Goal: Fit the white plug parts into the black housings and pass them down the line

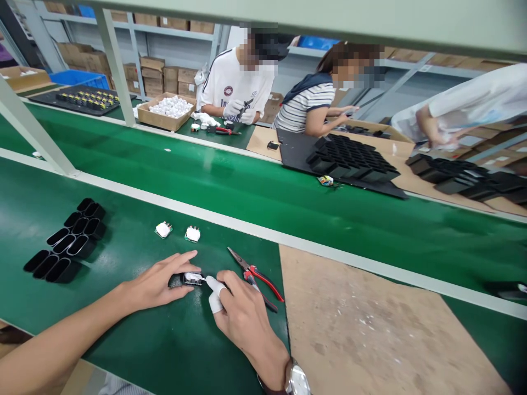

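Note:
My left hand point(154, 282) grips a small black case point(193, 284) between thumb and fingers, low over the green bench. White paste point(191, 276) covers the part inside its opening. At the case's right end is my right hand point(247, 315), fingers curled, with white covers on the thumb and index finger. A white bit shows at the index fingertip; whether it is paste or something pinched is unclear. Beyond my hands lie two small circuit boards, one board point(163, 229) left of the other board point(192, 234), both topped with white. Red-and-black pliers point(251, 271) rest just past my right hand.
Several empty black cases point(78, 227) stand grouped at left. A brown board point(370, 323) covers the bench at right. Past a pale rail point(164, 202) runs a green belt point(230, 170). Co-workers sit opposite, near a box of white parts point(158, 118) and stacked black cases point(349, 159).

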Motion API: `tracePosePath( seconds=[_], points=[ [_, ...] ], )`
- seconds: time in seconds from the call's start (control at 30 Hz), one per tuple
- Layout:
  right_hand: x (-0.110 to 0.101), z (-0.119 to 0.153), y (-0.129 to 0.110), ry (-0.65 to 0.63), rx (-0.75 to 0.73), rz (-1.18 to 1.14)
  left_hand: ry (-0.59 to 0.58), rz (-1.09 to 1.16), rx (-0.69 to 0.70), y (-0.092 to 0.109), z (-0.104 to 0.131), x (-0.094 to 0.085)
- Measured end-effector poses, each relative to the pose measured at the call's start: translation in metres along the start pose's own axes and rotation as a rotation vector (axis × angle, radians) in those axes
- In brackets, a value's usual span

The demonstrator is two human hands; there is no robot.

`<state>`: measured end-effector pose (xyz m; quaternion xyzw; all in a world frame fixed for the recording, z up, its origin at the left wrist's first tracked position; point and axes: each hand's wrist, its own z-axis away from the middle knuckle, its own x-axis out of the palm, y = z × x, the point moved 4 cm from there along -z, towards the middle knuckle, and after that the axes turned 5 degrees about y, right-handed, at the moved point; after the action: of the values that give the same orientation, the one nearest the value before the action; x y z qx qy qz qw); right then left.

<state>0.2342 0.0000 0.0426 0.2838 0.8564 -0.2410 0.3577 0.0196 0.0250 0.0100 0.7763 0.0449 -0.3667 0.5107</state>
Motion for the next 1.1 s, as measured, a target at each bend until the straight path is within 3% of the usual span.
tracePosePath(
  seconds=[0.27, 0.43, 0.53, 0.77, 0.9, 1.1],
  points=[
    [-0.003, 0.002, 0.007, 0.055, 0.053, 0.01, 0.009, 0.011, -0.02, -0.003, 0.0, 0.0],
    [0.011, 0.01, 0.021, -0.03, 0.16, 0.181, 0.028, 0.002, -0.086, -0.004, 0.001, -0.002],
    [0.015, 0.014, 0.026, -0.091, 0.152, 0.209, 0.047, 0.018, -0.106, -0.006, 0.001, -0.003],
    [0.005, 0.001, 0.004, -0.069, 0.108, -0.235, 0.053, 0.018, -0.075, -0.009, 0.002, -0.001],
    [0.008, -0.003, -0.006, -0.128, 0.078, -0.257, 0.049, 0.011, -0.041, -0.01, 0.003, 0.002],
    [0.015, -0.004, -0.001, -0.182, 0.097, -0.281, 0.075, 0.043, -0.024, -0.01, 0.003, 0.004]
  ],
)
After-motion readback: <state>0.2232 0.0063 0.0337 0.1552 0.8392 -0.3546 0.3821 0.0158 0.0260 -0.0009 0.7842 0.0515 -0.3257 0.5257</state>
